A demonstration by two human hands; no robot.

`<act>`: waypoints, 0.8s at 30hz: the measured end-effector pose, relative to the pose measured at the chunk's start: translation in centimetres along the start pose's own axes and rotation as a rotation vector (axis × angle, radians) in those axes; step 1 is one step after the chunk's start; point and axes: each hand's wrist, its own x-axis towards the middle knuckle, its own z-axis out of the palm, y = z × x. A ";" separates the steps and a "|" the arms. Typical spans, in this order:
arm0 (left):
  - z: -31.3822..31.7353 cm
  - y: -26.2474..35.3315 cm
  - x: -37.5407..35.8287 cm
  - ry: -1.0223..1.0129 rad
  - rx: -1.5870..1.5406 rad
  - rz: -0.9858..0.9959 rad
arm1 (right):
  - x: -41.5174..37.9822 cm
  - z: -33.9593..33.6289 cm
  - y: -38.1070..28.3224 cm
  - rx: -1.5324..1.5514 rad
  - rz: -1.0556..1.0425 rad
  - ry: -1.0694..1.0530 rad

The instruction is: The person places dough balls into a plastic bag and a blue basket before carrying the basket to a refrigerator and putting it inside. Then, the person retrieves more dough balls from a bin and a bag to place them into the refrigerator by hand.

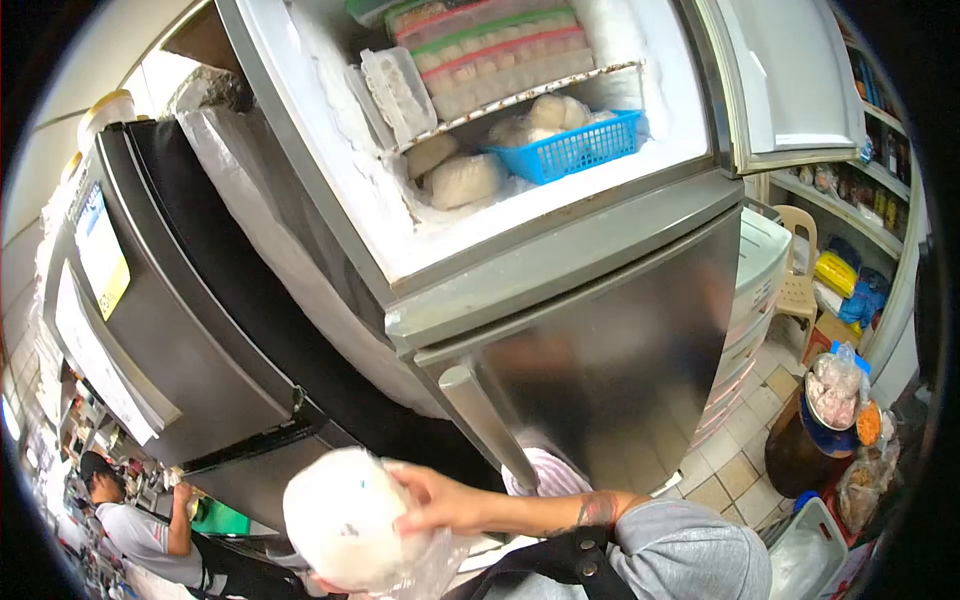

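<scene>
Right hand clamped over round white frozen lump in clear plastic bag at six o'clock, left hand barely visible beneath, grip impossible to judge; best supported from below, open frosted freezer compartment at twelve o'clock.

head cam | tilted, faces fwd/up | close to open freezer | fisheye, single view

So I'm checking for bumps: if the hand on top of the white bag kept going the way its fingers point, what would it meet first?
The hand, seemingly the right, points left; beyond the white frosty bag it touches, the dark refrigerator comes first, though depth is unclear.
</scene>
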 end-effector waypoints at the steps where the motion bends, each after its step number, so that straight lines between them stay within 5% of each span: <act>1: 1.0 0.3 -0.5 -0.005 -0.001 0.057 | -0.2 0.3 -0.7 0.127 -0.025 0.019; 4: 3.4 0.9 -2.0 0.021 0.010 0.152 | -1.2 1.1 -3.2 0.350 -0.106 0.023; 7: 4.8 3.7 -1.7 0.070 -0.025 0.106 | -1.8 0.0 -3.9 0.425 -0.163 -0.213; 13: 3.5 4.4 -0.8 -0.080 0.052 0.068 | -4.3 -1.4 -4.2 0.323 -0.020 0.034; 15: 2.6 4.1 2.2 -0.109 -0.302 0.122 | -5.6 -2.5 -4.4 0.348 -0.037 -0.011; 18: 2.4 4.3 4.7 0.085 -0.672 -0.204 | -6.2 -2.3 -4.6 0.252 -0.038 -0.054; 24: 2.9 5.3 5.6 0.156 -0.594 -0.302 | -7.2 0.4 -7.5 -0.189 -0.057 0.060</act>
